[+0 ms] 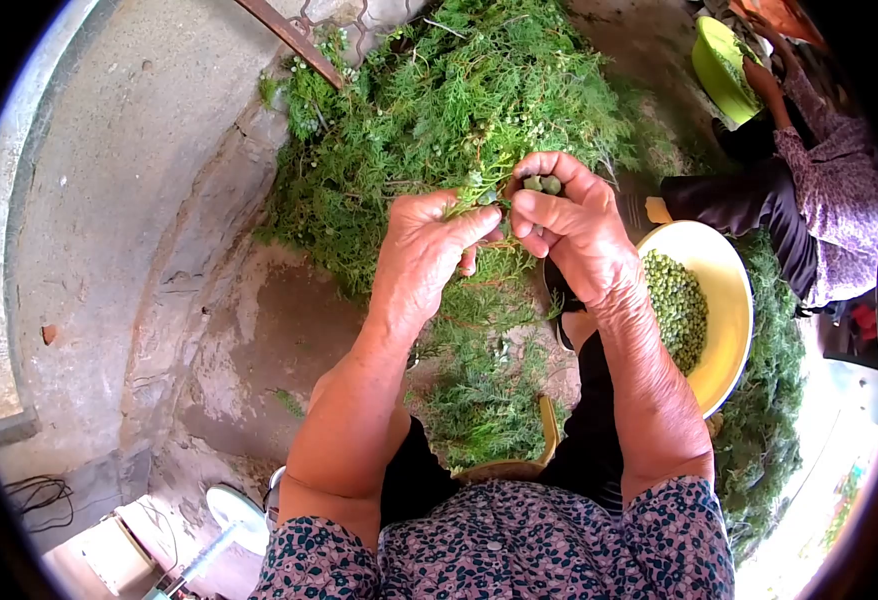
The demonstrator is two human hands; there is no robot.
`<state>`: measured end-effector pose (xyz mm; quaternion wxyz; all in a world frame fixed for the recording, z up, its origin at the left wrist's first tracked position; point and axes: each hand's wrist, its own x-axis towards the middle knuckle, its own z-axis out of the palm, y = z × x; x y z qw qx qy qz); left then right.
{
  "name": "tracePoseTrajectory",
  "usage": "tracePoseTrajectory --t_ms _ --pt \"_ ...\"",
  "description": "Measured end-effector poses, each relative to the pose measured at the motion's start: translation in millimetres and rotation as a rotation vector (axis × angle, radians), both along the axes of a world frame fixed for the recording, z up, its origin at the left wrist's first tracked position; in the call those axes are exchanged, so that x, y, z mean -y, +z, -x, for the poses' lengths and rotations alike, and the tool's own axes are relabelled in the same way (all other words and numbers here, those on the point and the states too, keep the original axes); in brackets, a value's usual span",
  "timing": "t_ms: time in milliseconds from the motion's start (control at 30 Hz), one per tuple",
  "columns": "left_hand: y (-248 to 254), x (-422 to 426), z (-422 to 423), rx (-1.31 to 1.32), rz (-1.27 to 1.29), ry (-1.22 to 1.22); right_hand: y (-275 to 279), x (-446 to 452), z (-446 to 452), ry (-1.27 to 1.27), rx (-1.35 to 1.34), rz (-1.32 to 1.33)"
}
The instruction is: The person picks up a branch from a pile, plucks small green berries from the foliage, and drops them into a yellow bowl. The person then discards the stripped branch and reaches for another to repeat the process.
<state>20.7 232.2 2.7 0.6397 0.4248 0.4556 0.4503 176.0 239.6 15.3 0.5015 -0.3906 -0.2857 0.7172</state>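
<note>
My left hand (421, 245) pinches a green conifer sprig (475, 190) between thumb and fingers, its tip pointing up and away from me. Close beside it, my right hand (577, 225) is curled with thumb and forefinger near the sprig. A few small green cones (542, 184) sit in its bent fingers. Below both hands and beyond them spreads a big heap of cut conifer branches (459, 100), some bearing pale cones. To the right of my right forearm stands a yellow basin (731, 320) partly filled with picked green cones (674, 310).
At the upper right sits another person (839, 190), with a hand at a lime-green basin (721, 70). More branches (759, 440) lie behind the yellow basin. A wooden bar (294, 40) juts in at the top. Concrete (109, 200) runs along the left; a fan-like white object (239, 518) stands lower left.
</note>
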Motion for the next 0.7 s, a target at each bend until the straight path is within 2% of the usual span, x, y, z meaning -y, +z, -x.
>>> tracePoseTrajectory --t_ms 67,200,233,333,433,467,500,567,633,700 --pt "1 1 -1 -0.011 -0.009 0.010 -5 1 -1 0.073 0.186 -0.097" --pt "-1 2 3 -0.223 -0.101 -0.056 -7 7 10 0.050 0.321 -0.210" --pt "-3 1 4 -0.307 -0.130 -0.083 -9 7 10 0.049 0.321 -0.206" --pt "0 2 1 -0.317 -0.131 -0.090 -1 10 11 0.071 0.543 -0.195" --pt "7 2 0 -0.174 -0.059 -0.107 2 10 8 0.080 0.460 -0.118" --pt "0 1 1 -0.123 -0.059 -0.105 5 11 7 0.050 0.307 -0.021" --pt "-2 1 2 -0.121 -0.063 -0.103 3 11 2 0.013 0.290 0.012" --pt "-2 -1 2 -0.103 -0.052 -0.057 -1 8 -11 -0.097 0.090 0.014" --pt "0 -1 0 -0.174 -0.063 -0.039 -4 8 -32 -0.158 0.042 0.025" --pt "-1 2 0 -0.424 -0.214 0.009 -4 12 -56 -0.197 0.133 0.029"
